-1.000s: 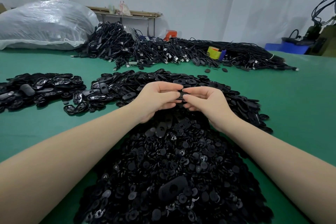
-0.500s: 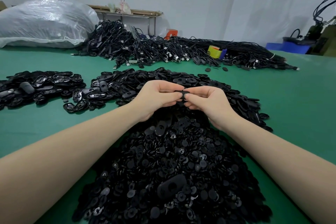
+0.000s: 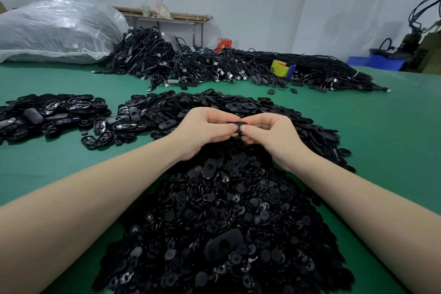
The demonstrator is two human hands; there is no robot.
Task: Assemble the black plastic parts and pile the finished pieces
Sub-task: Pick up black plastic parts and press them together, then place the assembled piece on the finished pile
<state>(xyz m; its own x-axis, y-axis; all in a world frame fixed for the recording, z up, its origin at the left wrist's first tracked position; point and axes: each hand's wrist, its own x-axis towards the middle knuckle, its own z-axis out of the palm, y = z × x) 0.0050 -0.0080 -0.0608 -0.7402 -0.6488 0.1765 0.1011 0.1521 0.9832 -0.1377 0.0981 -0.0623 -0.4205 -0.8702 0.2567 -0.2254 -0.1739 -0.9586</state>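
Together, hands round matte oval part

Two bare forearms in frame, entering from the bottom corners. No sleeves visible up to the frame edge. Left hand and right hand both ungloved. No rings, watch, bracelet or wrist strap seen on either side. Nails short where visible, one unpainted fingertip showing on the right. No tape, plasters or markings on wrists or forearms. Rest of the body out of frame: no torso, shoulders or clothing to report.
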